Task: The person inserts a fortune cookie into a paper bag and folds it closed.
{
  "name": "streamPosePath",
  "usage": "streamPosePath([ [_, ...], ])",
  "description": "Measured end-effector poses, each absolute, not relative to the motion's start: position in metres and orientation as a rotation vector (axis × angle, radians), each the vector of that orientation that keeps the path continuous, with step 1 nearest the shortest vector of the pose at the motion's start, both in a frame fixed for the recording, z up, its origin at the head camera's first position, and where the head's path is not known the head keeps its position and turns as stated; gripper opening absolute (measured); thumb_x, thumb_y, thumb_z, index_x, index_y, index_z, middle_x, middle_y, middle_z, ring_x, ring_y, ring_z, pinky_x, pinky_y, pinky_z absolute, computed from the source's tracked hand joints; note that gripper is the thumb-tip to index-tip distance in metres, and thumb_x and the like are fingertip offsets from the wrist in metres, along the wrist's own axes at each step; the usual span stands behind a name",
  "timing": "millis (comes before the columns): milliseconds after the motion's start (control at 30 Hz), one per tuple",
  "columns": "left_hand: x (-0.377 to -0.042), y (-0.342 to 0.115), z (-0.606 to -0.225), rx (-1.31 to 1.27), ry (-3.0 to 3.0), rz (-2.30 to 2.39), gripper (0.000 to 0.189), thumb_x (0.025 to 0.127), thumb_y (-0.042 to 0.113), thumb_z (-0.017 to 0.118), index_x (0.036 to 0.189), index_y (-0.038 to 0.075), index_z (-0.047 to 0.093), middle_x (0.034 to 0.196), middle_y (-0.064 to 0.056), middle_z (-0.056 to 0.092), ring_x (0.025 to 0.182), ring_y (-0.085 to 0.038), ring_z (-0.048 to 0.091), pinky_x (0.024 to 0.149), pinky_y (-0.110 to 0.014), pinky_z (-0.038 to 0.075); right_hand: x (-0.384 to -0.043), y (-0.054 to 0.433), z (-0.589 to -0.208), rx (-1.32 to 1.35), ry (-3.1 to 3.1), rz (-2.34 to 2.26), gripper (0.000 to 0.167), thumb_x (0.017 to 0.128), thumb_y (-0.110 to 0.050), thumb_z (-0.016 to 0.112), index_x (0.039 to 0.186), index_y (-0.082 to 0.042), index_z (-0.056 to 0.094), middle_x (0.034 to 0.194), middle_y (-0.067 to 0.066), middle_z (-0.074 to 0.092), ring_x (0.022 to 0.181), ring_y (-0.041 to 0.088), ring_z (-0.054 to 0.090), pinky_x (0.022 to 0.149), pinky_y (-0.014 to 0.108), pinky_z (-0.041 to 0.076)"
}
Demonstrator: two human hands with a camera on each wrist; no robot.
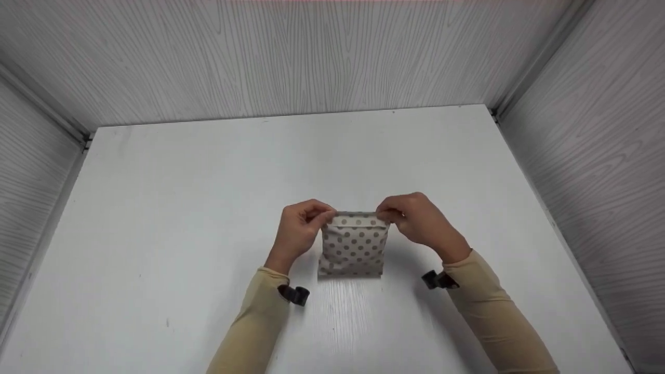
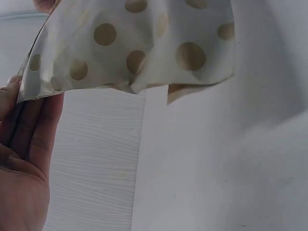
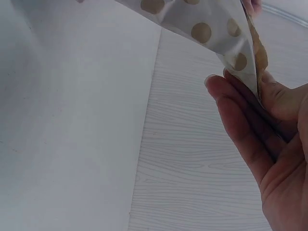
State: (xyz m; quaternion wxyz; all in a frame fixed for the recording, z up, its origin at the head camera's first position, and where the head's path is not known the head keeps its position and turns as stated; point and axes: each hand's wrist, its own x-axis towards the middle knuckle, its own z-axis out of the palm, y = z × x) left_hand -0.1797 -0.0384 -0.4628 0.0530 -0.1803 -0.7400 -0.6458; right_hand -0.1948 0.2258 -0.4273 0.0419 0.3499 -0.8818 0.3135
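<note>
A small white paper bag with tan polka dots [image 1: 354,248] is held up over the white table, its top edge folded over into a band. My left hand [image 1: 300,228] pinches the bag's upper left corner between thumb and fingers. At the upper right corner, my right hand [image 1: 418,221] pinches it the same way. The left wrist view shows the dotted bag [image 2: 144,48] from below, with the left hand [image 2: 24,154] at its edge. In the right wrist view, the thumb and fingers of the right hand [image 3: 279,149] grip the bag's corner [image 3: 236,48]. The bag's contents are hidden.
The white tabletop [image 1: 182,208] spreads around both hands. Wood-grain panels stand behind it [image 1: 311,57] and on the left and right sides. A black wrist camera mount [image 1: 293,294] is strapped on each forearm, over tan sleeves [image 1: 499,311].
</note>
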Motion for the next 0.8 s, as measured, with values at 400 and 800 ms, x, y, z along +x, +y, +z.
streamPosePath([
  [400, -0.202, -0.043, -0.487, -0.259, -2.282, -2.262, 0.019, 0.098, 0.012, 0.061, 0.109, 0.001, 0.071, 0.093, -0.011, 0.072, 0.079, -0.022, 0.062, 0.069, -0.033, 0.057, -0.215, 0.222, -0.457, 0.704, -2.892, 1.439, 0.029, 0.098, -0.024, 0.064, 0.123, -0.011, 0.066, 0.099, 0.000, 0.066, 0.088, 0.018, 0.063, 0.078, 0.038, 0.052],
  [800, -0.223, -0.031, -0.509, 0.083, -2.628, -2.068, 0.045, 0.099, 0.019, 0.056, 0.138, -0.002, 0.047, 0.104, -0.010, 0.067, 0.096, -0.022, 0.060, 0.082, -0.035, 0.050, -0.236, 0.216, -0.493, 0.379, -3.072, 1.532, 0.037, 0.099, -0.022, 0.059, 0.128, 0.000, 0.058, 0.100, 0.010, 0.064, 0.083, 0.022, 0.065, 0.070, 0.036, 0.055],
])
